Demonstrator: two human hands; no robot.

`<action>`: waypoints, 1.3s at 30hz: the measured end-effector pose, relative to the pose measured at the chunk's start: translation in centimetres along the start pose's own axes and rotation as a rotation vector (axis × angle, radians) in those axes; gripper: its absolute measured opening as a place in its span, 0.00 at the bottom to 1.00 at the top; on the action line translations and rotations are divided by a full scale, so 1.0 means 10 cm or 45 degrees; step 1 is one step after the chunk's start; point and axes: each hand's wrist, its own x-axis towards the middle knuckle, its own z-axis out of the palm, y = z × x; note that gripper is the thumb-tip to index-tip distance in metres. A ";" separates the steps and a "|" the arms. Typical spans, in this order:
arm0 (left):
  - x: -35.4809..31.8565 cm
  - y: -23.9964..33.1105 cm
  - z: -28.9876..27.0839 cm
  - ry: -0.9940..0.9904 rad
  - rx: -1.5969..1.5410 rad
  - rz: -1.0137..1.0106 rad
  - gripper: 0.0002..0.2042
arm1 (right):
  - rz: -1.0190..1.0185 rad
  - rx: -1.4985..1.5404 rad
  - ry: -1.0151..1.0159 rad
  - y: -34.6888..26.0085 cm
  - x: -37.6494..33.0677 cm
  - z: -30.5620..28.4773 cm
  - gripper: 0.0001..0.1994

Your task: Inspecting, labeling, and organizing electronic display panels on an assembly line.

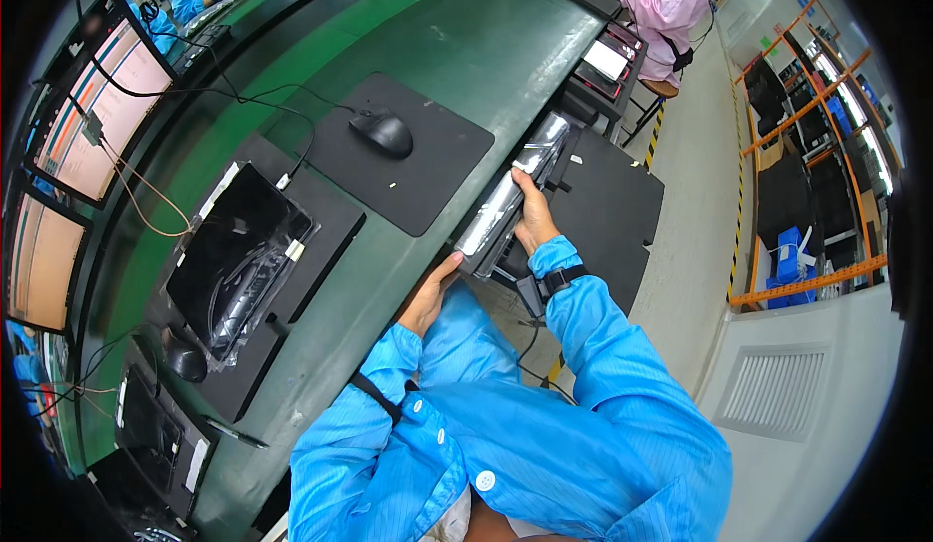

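A long, flat dark panel in shiny clear film (494,216) is tilted, edge up, beside the table's edge. My right hand (535,213) grips its right side, thumb on top and fingers curled underneath. At its near end, my left hand (428,294) has its thumb against the corner; the other fingers are partly hidden. Beneath and beyond the panel lies a black padded surface (612,207). On the table to the left, a film-covered black screen (238,260) rests on a dark stand, with a cable plugged in at its upper edge.
A black mouse (381,134) sits on a dark mat (428,177). Monitors (102,104) and loose cables line the far left; a pen (236,433) lies near the table edge. A person in pink (666,7) sits ahead. An orange-framed rack (812,153) stands right.
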 end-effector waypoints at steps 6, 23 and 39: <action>-0.50 -0.05 -0.67 0.165 0.010 0.051 0.20 | 0.023 0.034 0.036 0.47 -0.64 0.11 0.20; -2.72 -0.11 -1.80 0.279 0.105 -0.258 0.27 | 0.064 -0.218 -0.429 1.34 -2.59 0.24 0.19; -3.01 -0.32 -1.52 -0.048 0.200 -0.056 0.36 | 0.105 -0.225 -0.279 1.07 -3.35 -0.30 0.25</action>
